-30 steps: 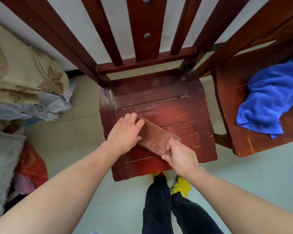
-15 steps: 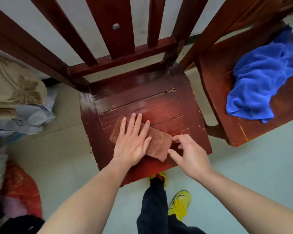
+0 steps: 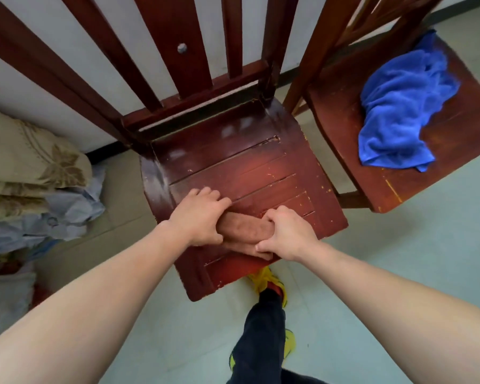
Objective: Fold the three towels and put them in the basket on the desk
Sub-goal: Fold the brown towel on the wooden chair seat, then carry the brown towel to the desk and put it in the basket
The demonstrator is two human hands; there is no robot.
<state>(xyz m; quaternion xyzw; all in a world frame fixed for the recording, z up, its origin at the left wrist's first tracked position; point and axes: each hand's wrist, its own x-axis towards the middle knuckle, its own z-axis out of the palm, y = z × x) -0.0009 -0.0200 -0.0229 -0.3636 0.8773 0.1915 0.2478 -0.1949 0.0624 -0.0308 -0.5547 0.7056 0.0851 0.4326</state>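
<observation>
The left hand point(image 3: 197, 217) and right hand point(image 3: 287, 236) both hold the brown towel point(image 3: 244, 230), grip curled. It seems folded, on the chair point(image 3: 261, 167).

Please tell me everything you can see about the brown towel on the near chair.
The brown towel is a small folded bundle of soft, fuzzy cloth, at the front of the dark red wooden chair seat. The left hand grips its left end and the right hand its right end; only the middle shows.

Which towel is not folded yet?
The blue towel, crumpled on the right chair; the brown towel is folded, gripped by the left hand and right hand.
</observation>
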